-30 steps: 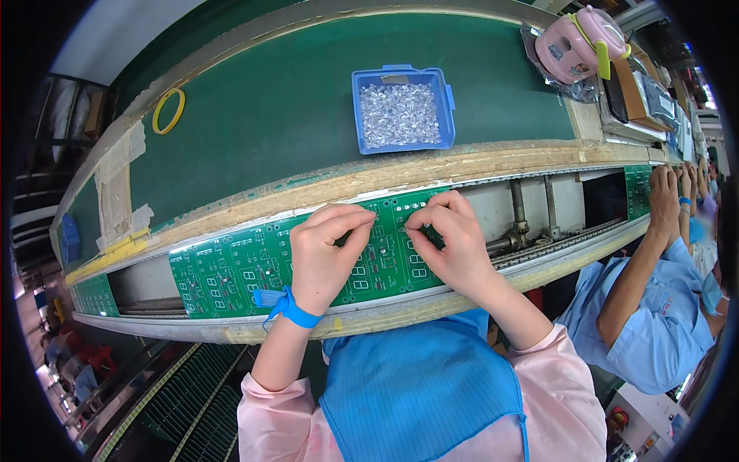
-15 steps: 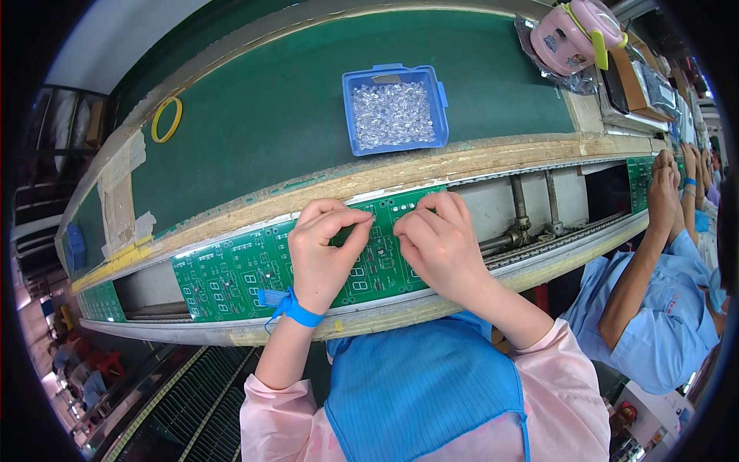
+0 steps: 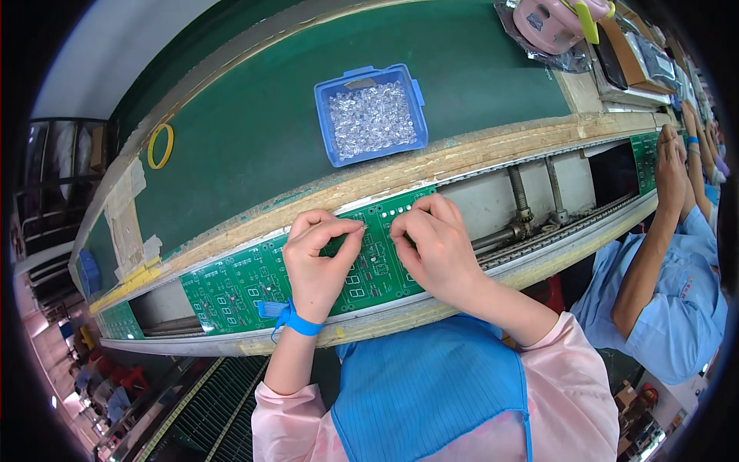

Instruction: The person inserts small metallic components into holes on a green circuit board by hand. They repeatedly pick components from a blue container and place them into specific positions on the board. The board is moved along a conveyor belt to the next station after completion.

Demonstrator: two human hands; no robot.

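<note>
A green circuit board panel with printed digit outlines lies in the conveyor rail in front of me. My left hand, a blue strap around its wrist, pinches thumb and forefinger together just over the panel's upper middle. Whatever sits at those fingertips is too small to name. To its right, my right hand hovers over the panel's right end with fingers curled together; its fingertips hide anything between them. Several small white parts show on the board's top edge between the hands. Beyond the rail, a blue bin holds many tiny clear components.
A wooden ledge runs along the green bench. On the bench lie a yellow ring and a pink container. Right of the board, metal rods show in the rail gap. A co-worker's arm reaches in at right.
The view has shifted slightly, so the bin and ring appear moved. Both hands stay over the same part of the board, still with fingers closed.
</note>
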